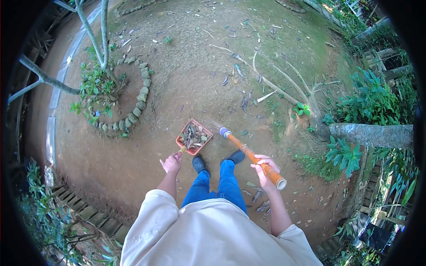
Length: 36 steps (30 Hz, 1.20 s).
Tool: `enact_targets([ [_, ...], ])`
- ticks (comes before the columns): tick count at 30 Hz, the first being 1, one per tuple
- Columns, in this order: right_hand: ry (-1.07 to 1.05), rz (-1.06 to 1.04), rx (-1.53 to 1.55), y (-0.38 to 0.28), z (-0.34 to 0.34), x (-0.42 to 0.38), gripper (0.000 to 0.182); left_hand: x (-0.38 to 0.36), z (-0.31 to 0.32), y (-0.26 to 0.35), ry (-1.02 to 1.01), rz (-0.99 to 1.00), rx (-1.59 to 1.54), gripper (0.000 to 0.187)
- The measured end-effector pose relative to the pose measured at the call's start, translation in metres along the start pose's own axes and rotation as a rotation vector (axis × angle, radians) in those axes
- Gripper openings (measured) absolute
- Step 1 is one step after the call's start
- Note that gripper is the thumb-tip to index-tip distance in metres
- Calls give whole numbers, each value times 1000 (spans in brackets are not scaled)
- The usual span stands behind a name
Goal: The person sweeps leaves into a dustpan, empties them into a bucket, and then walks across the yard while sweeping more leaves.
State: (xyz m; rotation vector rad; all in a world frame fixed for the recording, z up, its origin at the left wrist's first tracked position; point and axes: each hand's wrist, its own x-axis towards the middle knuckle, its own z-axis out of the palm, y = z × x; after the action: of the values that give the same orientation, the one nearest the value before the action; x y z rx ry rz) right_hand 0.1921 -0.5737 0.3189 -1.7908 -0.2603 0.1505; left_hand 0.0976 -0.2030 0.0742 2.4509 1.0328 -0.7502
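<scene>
My left hand (171, 163) is closed around the short wooden handle of a red dustpan (179, 140), low over the ground in front of my feet. Dry leaves and bits of debris (191, 135) lie heaped in the dustpan. In my right hand (267, 171) is a broom (242, 146) with a thick bamboo handle, gripped near its open top end. The broom slants down to the left. Purple and white binding wraps its lower end, and its thin bristles touch down close to the dustpan's right corner.
Fallen leaves (244, 103) are scattered over the bare soil ahead. A ring of stones (141, 105) borders a small planted tree (106, 66) on the left. On the right, a tree trunk (372, 135) spreads exposed roots (277, 88) across the ground.
</scene>
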Motion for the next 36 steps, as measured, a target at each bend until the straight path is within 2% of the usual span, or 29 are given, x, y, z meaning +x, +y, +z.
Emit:
enact_targets([
  [6, 45, -18, -12, 8, -2, 11, 13, 2, -11, 1, 0, -63, -20, 41],
  [13, 52, -40, -48, 52, 27, 48, 14, 20, -21, -2, 24, -92, -32, 41],
  [16, 47, -163, -149, 56, 48, 67, 16, 26, -23, -4, 12, -111, -35, 41],
  [17, 69, -129, -128, 57, 56, 70, 16, 26, -25, -5, 4, -118, -38, 42],
  [20, -3, -127, -161, 70, 70, 70, 13, 24, -25, -7, -7, -134, -52, 42],
  [25, -158, 5, -107, 70, 78, 44, 12, 29, -9, -17, 23, -146, -93, 38],
  [26, -124, 16, -43, 70, 74, 36, 11, 29, -7, -19, 24, -139, -102, 38],
  [29, -59, 91, 185, 50, 66, 16, 10, 23, -11, -27, 31, -140, -114, 38],
  [32, -63, 144, 270, 6, 48, 16, 12, 22, -5, -36, 39, -136, -121, 39],
  [36, -40, 151, 306, -17, 38, 30, 13, 12, -3, -48, 33, -144, -156, 41],
])
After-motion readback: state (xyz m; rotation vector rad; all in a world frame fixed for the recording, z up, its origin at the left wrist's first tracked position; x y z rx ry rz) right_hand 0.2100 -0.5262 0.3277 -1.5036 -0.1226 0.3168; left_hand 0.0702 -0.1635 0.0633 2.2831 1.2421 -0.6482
